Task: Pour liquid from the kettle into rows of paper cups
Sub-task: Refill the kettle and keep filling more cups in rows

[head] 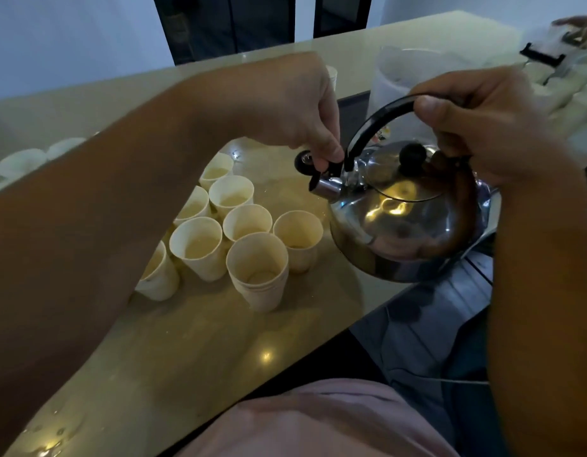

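Right hand (476, 127) fingers curl round the kettle (404, 219) handle; left hand (305, 117) fingers pinch its spout cap (307, 163), paper cups (246, 225) below them.

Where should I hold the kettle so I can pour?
Probably the black arched handle, from above, like the right hand does. It loops over the kettle, clear of the metal body, so tipping the spout toward the cups looks easy.
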`<state>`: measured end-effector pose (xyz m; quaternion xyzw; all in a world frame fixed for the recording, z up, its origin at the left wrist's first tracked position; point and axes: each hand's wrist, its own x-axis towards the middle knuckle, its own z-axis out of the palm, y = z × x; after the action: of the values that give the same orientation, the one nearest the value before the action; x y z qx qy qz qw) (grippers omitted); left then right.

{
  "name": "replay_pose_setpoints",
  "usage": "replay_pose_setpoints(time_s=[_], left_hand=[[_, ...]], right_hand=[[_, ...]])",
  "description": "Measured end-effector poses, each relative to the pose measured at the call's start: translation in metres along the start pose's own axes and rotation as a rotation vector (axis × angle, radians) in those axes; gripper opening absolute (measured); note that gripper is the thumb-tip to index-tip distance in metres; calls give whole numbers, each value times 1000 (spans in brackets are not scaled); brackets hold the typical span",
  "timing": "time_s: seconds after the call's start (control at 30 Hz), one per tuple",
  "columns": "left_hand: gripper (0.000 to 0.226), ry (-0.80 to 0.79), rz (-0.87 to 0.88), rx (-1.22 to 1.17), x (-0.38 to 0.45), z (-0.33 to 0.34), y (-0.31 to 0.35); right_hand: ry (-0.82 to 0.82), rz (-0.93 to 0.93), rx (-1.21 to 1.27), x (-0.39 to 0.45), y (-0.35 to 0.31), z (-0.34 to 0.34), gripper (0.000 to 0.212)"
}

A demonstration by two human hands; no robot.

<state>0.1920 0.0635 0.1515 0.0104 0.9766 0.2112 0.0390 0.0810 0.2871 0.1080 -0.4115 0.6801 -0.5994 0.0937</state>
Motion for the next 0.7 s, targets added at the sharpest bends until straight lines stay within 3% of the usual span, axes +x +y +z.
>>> replay_pose_setpoints(time_s=[0.33,0.47,0.57,0.7], left_hand=[[7,-131,8,-81,7,23,-14],[9,-162,21,-88,9,26,-17],[10,-167,29,-85,11,28,-18],[11,-177,48,-92,14,28,-18]], right_hand=[[-110,65,-53,0,13,6,47],[-131,91,-64,1,12,6,44],[-124,93,-86,2,11,4,30],[-139,87,-83,1,10,2,39]])
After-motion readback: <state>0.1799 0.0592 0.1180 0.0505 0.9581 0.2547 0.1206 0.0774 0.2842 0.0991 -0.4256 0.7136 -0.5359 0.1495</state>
